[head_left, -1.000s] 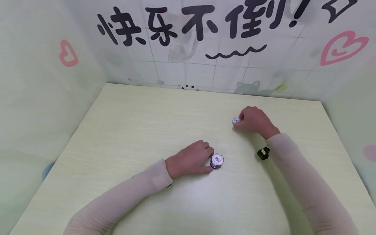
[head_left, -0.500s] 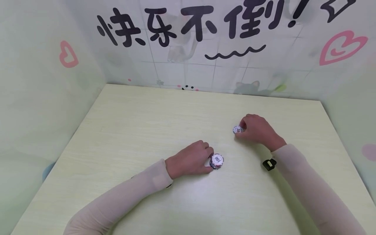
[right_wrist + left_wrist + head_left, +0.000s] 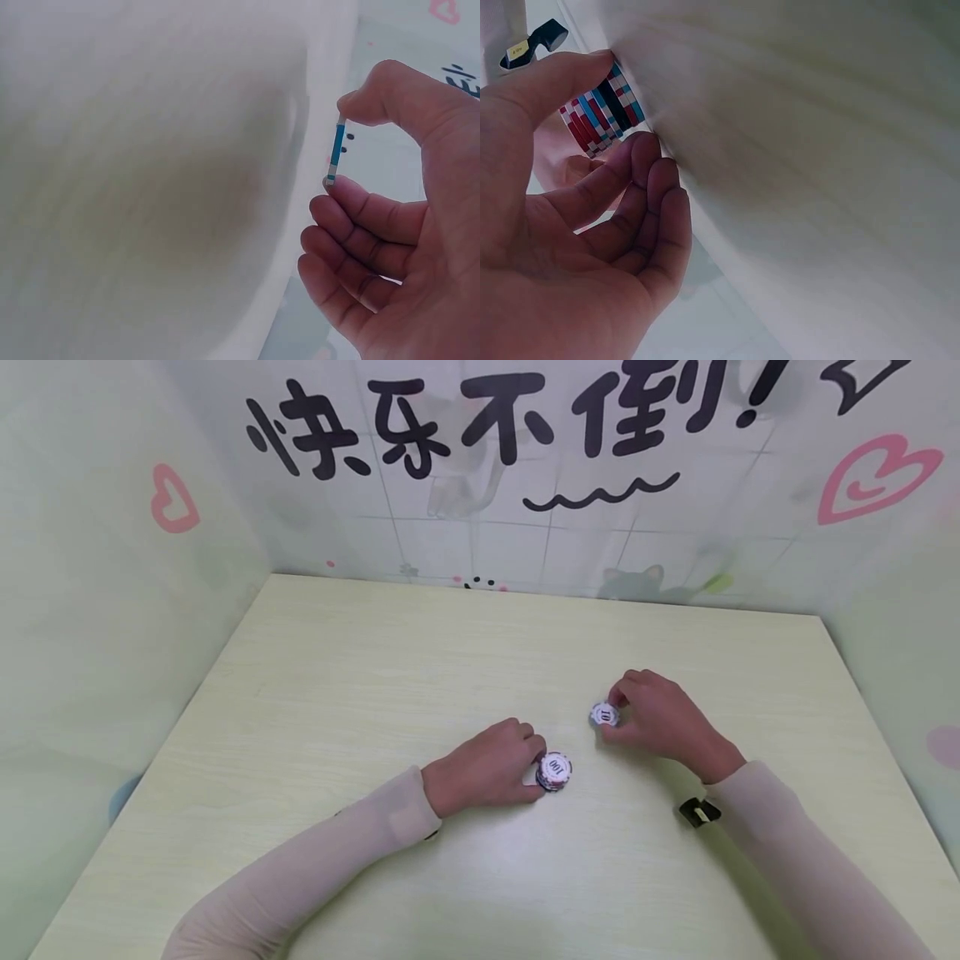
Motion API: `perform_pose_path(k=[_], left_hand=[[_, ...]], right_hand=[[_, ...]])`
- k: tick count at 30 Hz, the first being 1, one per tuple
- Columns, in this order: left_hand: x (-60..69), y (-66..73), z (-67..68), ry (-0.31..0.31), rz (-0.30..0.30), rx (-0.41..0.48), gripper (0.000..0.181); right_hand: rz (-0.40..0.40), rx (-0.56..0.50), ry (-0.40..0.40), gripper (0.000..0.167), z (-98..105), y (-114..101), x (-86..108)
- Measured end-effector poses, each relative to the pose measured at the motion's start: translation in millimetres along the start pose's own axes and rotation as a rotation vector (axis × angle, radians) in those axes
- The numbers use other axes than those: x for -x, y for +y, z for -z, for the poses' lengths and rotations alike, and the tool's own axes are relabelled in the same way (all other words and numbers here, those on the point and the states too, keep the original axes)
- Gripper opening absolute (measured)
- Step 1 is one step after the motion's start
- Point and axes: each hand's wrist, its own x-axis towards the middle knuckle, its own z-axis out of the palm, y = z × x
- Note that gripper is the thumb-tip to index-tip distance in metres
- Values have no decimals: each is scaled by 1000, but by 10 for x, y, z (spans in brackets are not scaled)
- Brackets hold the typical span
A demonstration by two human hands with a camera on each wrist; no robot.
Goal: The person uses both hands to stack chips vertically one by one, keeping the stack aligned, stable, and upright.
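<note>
A stack of poker chips point(image 3: 555, 770) stands on the table, its top chip white and marked 100. My left hand point(image 3: 486, 767) holds the stack from its left side between thumb and forefinger. Red, blue, black and white edges of the stacked chips point(image 3: 600, 112) show in the left wrist view. Behind and to the right of the stack, my right hand point(image 3: 669, 715) pinches a single poker chip point(image 3: 604, 714) marked 10. Edge-on in the right wrist view, that chip point(image 3: 337, 150) has a blue and white rim and sits between thumb and forefinger, apart from the tabletop.
The pale wooden table point(image 3: 375, 652) is walled on three sides by printed panels; the back panel point(image 3: 480, 543) carries black lettering. A small black wrist device point(image 3: 700, 812) hangs under the right sleeve.
My right hand has come nearer along the table, bringing its chip closer to the stack. The left hand and the stack have stayed in place.
</note>
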Motion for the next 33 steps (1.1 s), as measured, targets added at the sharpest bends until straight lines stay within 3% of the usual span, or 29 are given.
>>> perform_pose_path(k=[7,18,33], left_hand=[[1,7,11,-8,10,-3,37],[-7,15,32,-21,28,19,37],[-8,-10,6,25,-16,15,33]], right_hand=[[39,0,35,25,-23,-109,133],[173,-4,120,27,-50,-262,235],[376,-31,211,31,-134,-421,276]])
